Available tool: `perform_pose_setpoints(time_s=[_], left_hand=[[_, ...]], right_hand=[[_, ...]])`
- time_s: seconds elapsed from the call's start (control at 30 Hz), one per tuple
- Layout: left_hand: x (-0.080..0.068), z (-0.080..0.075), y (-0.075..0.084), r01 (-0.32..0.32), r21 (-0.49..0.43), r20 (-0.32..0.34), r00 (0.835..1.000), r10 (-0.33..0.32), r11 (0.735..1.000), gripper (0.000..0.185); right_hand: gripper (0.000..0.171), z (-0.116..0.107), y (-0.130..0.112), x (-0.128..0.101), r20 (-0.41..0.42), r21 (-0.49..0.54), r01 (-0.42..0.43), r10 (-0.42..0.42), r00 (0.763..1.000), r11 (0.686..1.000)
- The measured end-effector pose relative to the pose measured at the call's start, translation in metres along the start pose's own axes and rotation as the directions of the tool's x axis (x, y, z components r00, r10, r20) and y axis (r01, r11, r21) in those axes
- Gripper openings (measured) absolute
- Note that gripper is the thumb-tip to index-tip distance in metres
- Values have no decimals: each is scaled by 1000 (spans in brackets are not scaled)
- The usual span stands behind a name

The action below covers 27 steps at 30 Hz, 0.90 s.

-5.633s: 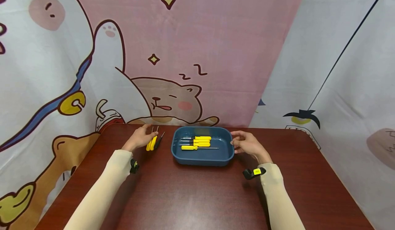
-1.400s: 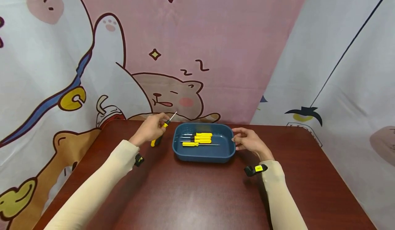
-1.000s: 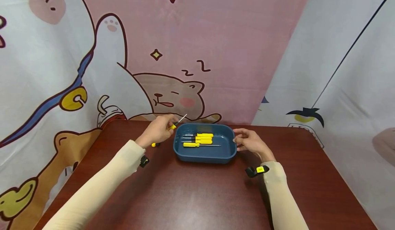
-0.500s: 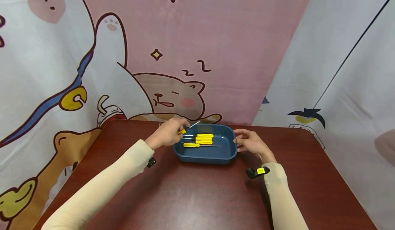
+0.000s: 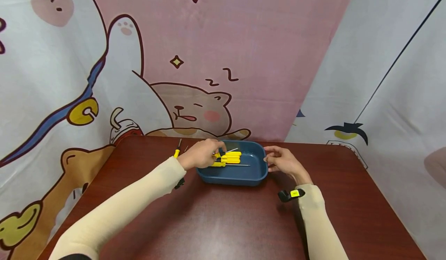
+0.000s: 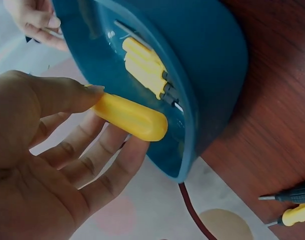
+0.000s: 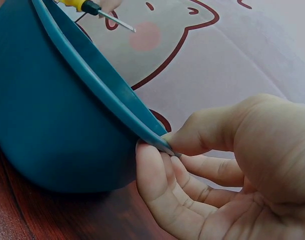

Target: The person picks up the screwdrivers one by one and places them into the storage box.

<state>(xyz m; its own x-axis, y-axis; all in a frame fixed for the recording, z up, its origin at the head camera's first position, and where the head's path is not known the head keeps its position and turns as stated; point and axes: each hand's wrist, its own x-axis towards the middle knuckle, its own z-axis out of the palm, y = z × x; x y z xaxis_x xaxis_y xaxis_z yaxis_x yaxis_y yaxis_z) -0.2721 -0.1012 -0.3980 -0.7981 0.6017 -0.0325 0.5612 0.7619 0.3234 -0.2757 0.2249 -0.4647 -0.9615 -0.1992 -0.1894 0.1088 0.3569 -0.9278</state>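
Observation:
My left hand [image 5: 205,154] holds a screwdriver [image 6: 132,117] by its yellow handle, pinched between thumb and fingers. Its shaft points to the right over the blue tub [image 5: 233,180]; a black collar shows in the right wrist view. Inside the tub lie several yellow-handled screwdrivers [image 5: 231,159], partly covered by my left hand in the head view. At the tub's right end, my right hand [image 5: 283,162] pinches the rim [image 7: 100,82] between thumb and fingers. Left of the tub, a yellow-handled screwdriver [image 6: 300,214] and a black-handled screwdriver [image 6: 297,195] lie on the table.
The brown table [image 5: 230,221] carries the tub near its back edge. Behind it hangs a cloth [image 5: 265,58] printed with cartoon animals. My left forearm [image 5: 122,202] reaches across the table's left part.
My left hand has gone from the screwdrivers on the left of the table, picked one up and carried it rightward over the tub. My right hand has stayed at the tub's rim.

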Motion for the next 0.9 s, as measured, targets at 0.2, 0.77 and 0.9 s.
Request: perform_pose_setpoints(time_s=[0.2,0.77,0.9], left_hand=[[10,5,8,-60,63,53,997,57,996,46],[37,13,22,-191,138,222,962,157,972,45],[43,17,24,-220,144,244,953,180,965,43]], right_hand=[[49,0,2,-1,-6,-4,-8,8,1000,1000],[49,1,2,2,0,-2,0,0,1000,1000],[49,1,1,1,-2,-4,2,-2,1000,1000]])
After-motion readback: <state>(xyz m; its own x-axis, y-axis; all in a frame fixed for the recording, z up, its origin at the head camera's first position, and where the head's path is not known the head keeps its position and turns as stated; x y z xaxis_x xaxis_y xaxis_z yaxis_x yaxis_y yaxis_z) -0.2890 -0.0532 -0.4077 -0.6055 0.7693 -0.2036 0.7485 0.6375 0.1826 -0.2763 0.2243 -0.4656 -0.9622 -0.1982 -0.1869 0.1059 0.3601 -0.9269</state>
